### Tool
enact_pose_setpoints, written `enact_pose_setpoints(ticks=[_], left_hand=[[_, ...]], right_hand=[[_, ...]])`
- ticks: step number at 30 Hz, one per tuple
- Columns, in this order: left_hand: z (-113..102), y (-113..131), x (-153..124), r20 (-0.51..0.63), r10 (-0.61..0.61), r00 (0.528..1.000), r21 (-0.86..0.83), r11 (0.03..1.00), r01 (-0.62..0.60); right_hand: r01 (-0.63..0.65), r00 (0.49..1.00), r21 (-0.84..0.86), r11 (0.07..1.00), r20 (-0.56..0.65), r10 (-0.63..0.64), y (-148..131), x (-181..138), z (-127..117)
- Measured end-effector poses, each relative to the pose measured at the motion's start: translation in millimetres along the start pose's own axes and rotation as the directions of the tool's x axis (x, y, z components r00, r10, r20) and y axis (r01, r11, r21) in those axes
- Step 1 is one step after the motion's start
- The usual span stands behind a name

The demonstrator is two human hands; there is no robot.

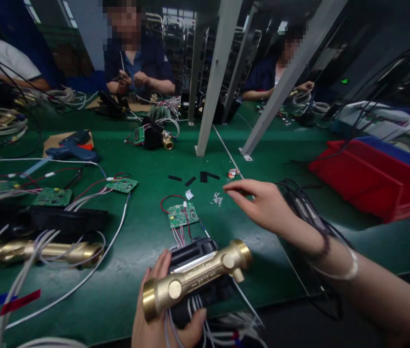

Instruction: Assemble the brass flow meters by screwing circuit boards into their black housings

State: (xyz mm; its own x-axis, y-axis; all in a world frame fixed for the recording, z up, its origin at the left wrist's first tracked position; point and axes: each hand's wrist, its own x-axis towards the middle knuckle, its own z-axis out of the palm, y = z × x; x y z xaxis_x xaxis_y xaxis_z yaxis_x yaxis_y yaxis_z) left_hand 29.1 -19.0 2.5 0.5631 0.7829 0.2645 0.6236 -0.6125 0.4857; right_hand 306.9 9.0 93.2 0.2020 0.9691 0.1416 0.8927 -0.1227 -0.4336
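My left hand (154, 299) is wrapped round a brass pipe body (197, 278) with threaded ends, set against a black plastic housing (193, 249). Grey wires (195, 302) run out of the housing beside my thumb. Thin wires link it to a green circuit board (183, 215) lying just beyond. My right hand (259, 203) hovers at the right, thumb and forefinger brought near each other. Just left of those fingertips lies a small pile of screws (218, 198). Whether anything tiny is between the fingertips I cannot make out.
Left are more brass pipe bodies (31, 251), boards (52, 196) and a blue glue gun (72, 147). Black strips (204, 177) lie ahead, below grey metal posts (214, 77). A red bin (371, 179) stands right. Across the bench, several people (135, 63) work.
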Motion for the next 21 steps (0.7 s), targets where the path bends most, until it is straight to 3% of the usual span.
enact_pose_setpoints(ticks=[4, 8, 12, 16, 18, 21], left_hand=[[7.6, -5.5, -4.1, -0.039, 0.017, 0.999, -0.012, 1.0, -0.017], [10.4, -7.8, -4.7, -0.06, -0.006, 0.998, -0.028, 1.0, 0.005], [10.0, -4.5, -3.3, -0.093, -0.008, 0.996, -0.044, 0.999, 0.004], [8.2, -2.2, -1.0, -0.089, -0.033, 0.996, -0.085, 0.996, 0.025], [6.8, -2.4, 0.4, -0.076, -0.048, 0.996, -0.109, 0.993, 0.04], [4.9, -3.0, 1.8, -0.044, -0.059, 0.997, -0.157, 0.986, 0.052]], right_hand=[[-0.143, 0.981, -0.156, 0.977, 0.11, 0.161, 23.4, 70.9, 51.5], [-0.23, 0.956, -0.182, 0.956, 0.14, 0.257, 26.4, 89.6, 76.7], [-0.279, 0.938, -0.042, 0.959, 0.201, 0.281, 22.3, 80.0, 55.9], [-0.261, 0.929, 0.203, 0.944, 0.317, 0.189, 13.7, 47.8, 15.7], [-0.209, 0.941, 0.405, 0.89, 0.329, 0.071, 6.1, 22.9, -1.7], [-0.104, 0.958, 0.681, 0.725, 0.265, -0.111, -12.7, -18.2, -19.6]])
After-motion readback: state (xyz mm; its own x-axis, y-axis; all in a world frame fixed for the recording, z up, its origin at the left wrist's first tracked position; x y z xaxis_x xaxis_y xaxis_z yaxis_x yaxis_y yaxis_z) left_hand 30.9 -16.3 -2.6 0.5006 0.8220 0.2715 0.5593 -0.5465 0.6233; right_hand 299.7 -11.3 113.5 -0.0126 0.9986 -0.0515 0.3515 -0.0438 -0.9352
